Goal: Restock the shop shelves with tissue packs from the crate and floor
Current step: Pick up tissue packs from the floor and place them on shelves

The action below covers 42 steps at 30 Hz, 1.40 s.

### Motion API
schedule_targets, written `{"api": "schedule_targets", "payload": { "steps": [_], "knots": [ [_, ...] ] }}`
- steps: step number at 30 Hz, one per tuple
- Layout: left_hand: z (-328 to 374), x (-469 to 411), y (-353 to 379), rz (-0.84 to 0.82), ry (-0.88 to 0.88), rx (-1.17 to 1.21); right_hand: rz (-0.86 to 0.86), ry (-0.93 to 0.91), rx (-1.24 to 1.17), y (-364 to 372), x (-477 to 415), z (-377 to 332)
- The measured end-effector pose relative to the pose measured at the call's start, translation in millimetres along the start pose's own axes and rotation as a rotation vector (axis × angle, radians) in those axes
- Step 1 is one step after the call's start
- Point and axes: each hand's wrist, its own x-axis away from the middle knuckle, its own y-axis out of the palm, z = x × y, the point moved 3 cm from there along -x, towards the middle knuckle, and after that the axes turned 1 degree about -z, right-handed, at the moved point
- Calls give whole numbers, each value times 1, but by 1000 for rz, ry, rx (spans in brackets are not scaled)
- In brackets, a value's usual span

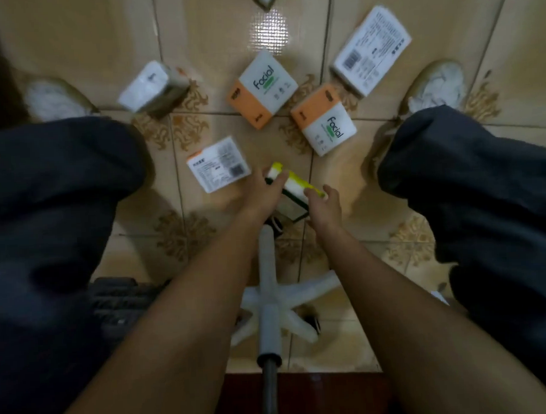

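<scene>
Head view, looking straight down. At centre I see a yellow-and-white tissue pack [291, 187] held between both hands, low over the tiled floor [214, 46] and between the person's knees; I cannot tell whether it touches the tiles. The left hand [261, 191] grips the pack's far left end, fingers curled over its top. The right hand [323, 207] grips the near right end, thumb and fingers pinching the yellow edge. The pack lies tilted, its long axis running from upper left to lower right.

Just beside the left hand lies a label-side-up pack [218, 164], flat on the floor. Farther out are two orange-and-white packs marked "facial": the middle one [263, 88] and the right one [324, 120], near each other but apart. A large white pack [371, 50] with a barcode lies beyond them at upper right, its corner close to the right facial pack. A blurred white pack [152, 87] rests at upper left.

Framing the group are two pale shoes, left [54, 100] and right [435, 87], and dark trouser legs [61, 191]. Below the forearms I see a white star-shaped chair base [288, 297] and its upright column [266, 269].
</scene>
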Motion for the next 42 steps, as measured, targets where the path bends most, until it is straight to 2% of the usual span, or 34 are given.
{"api": "schedule_targets", "payload": {
  "steps": [8,13,18,24,27,34,38,42],
  "knots": [
    [54,144,-46,190,341,214,55,-315,-131,-39,144,-33],
    [62,230,-84,279,529,279,69,-681,-107,-59,247,-61],
    [76,306,-143,375,694,406,-47,-1047,-69,-48,359,-87],
    [95,405,-226,498,979,510,-176,-1380,-23,-20,487,-110],
    [92,458,-268,565,1075,649,-260,-1537,-1,-1,546,-109],
    [51,549,-352,848,1268,659,-363,-1861,153,54,645,-101],
    [47,587,-417,1046,1320,571,-360,-2017,215,96,703,-111],
    [49,606,-478,1212,1297,569,-446,-2047,227,145,753,-137]
  ]
}}
